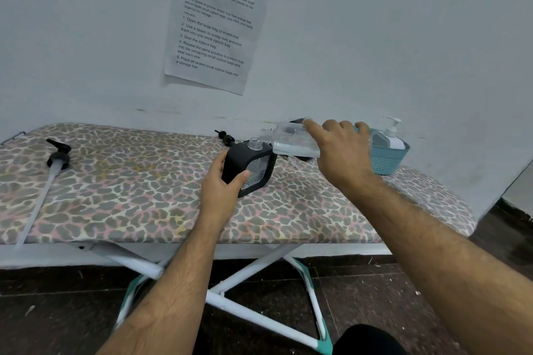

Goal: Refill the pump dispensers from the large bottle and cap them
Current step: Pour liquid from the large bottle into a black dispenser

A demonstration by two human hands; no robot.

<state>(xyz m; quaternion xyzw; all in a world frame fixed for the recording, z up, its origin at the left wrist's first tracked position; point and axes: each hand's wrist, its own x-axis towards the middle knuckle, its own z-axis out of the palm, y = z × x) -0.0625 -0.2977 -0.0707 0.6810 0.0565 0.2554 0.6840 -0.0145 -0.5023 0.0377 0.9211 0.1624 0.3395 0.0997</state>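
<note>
The large bottle [291,140] is clear, glossy plastic. The dispenser [249,167] is matt black with a shiny window. The worktop [129,196] wears soft printed cloth over a smooth painted metal frame [245,308]. The basket [388,160] is perforated teal plastic. A paper sheet [216,20] hangs on a matt wall [403,37].

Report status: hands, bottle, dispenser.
Left hand grips black dispenser, uncapped. Right hand holds clear bottle tipped, mouth at dispenser neck. Nothing in the way.
</note>
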